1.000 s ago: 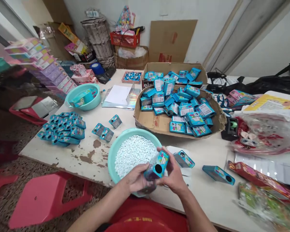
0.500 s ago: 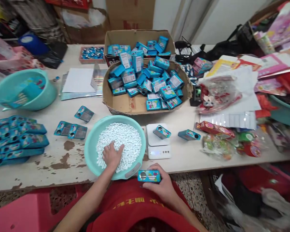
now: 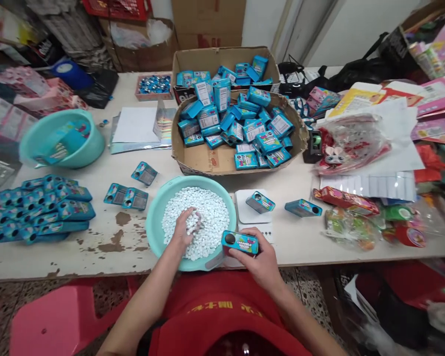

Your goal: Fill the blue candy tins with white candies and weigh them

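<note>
My left hand is in a turquoise basin, palm turned up and fingers cupped around a scoop of small white candies. More white candies fill the basin around it. My right hand grips a small blue candy box at the basin's right rim, with the box's round hole showing on top. Just beyond that hand, another blue box sits on a white digital scale, whose front is partly hidden. To the scale's right stands one more blue box.
Behind the basin, a cardboard box holds many blue boxes. Several blue boxes are stacked at the left, below a second turquoise basin. Plastic bags and packaging cover the right side. A pink stool stands lower left.
My left hand has turned over from lying on the candies to cupping a scoop of them. My right hand has brought the blue box up beside the basin's rim. The view has shifted.
</note>
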`<state>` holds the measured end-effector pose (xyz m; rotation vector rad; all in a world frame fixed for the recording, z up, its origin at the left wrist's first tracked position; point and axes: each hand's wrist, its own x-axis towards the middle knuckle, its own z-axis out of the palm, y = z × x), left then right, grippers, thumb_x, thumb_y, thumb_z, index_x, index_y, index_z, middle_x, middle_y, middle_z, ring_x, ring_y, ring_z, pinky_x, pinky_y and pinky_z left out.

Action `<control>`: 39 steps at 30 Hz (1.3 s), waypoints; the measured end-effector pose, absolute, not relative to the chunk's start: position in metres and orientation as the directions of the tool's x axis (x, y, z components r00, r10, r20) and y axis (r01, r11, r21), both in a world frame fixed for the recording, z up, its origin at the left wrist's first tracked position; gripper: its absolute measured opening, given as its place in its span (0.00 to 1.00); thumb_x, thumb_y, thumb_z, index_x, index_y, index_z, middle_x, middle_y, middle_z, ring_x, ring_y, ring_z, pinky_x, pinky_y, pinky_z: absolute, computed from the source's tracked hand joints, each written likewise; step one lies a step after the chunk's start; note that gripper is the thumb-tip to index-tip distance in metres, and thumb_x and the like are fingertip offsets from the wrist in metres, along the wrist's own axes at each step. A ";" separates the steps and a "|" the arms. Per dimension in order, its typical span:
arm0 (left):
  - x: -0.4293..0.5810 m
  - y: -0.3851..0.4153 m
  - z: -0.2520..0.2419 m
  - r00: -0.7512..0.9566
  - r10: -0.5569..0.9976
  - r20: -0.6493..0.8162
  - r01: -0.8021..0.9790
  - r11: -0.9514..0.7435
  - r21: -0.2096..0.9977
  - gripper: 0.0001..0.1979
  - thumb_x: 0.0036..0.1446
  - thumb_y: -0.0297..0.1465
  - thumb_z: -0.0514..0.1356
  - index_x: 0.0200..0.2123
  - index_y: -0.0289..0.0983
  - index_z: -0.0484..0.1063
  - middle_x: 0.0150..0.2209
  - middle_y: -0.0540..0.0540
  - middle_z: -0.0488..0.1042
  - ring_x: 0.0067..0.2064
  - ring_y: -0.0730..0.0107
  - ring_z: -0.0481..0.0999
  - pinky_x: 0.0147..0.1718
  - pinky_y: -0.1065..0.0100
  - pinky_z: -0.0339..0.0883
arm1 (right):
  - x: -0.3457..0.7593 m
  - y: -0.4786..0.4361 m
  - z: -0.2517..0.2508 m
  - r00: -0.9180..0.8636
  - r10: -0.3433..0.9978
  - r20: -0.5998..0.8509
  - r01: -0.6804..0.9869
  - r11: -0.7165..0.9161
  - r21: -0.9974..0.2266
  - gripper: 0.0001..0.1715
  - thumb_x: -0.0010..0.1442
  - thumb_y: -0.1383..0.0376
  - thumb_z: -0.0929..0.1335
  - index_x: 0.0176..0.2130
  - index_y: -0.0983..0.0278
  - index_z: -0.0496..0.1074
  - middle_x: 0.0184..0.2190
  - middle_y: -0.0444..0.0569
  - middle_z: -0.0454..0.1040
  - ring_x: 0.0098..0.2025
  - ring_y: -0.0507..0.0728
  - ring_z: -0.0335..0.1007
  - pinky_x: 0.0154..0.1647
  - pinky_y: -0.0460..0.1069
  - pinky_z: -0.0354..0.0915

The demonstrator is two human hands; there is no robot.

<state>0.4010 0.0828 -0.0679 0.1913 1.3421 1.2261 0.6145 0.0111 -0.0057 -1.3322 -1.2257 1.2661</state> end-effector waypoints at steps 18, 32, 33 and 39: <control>0.428 0.085 0.023 -0.394 0.871 -0.293 -0.576 0.014 0.817 0.14 0.46 0.38 0.64 0.26 0.36 0.63 0.22 0.54 0.66 0.23 0.74 0.70 0.27 0.69 0.68 | 0.542 0.057 -0.019 -0.186 0.956 0.228 0.467 0.290 -0.835 0.14 0.52 0.65 0.72 0.40 0.61 0.71 0.37 0.50 0.73 0.42 0.61 0.70 0.43 0.54 0.65; 0.432 0.086 0.027 -0.411 0.900 -0.145 -0.406 -0.039 0.913 0.13 0.49 0.36 0.63 0.23 0.36 0.64 0.20 0.52 0.66 0.22 0.75 0.68 0.26 0.71 0.65 | 0.544 0.058 -0.008 -0.169 0.962 0.216 0.468 0.272 -0.841 0.15 0.49 0.64 0.73 0.39 0.60 0.71 0.36 0.48 0.73 0.41 0.60 0.71 0.42 0.53 0.64; 0.433 0.086 0.028 -0.413 0.899 -0.145 -0.400 -0.036 0.916 0.13 0.49 0.36 0.63 0.23 0.36 0.64 0.20 0.53 0.66 0.22 0.75 0.68 0.26 0.71 0.65 | 0.544 0.058 -0.007 -0.166 0.964 0.207 0.465 0.261 -0.846 0.15 0.49 0.64 0.73 0.39 0.60 0.71 0.36 0.48 0.73 0.41 0.60 0.71 0.41 0.53 0.64; 0.435 0.085 0.031 -0.415 0.902 -0.116 -0.350 -0.041 0.936 0.12 0.50 0.36 0.64 0.24 0.35 0.66 0.20 0.53 0.66 0.22 0.76 0.69 0.28 0.72 0.65 | 0.544 0.056 -0.003 -0.158 0.968 0.195 0.423 0.244 -0.873 0.15 0.49 0.64 0.74 0.39 0.60 0.72 0.36 0.48 0.74 0.41 0.59 0.71 0.41 0.53 0.65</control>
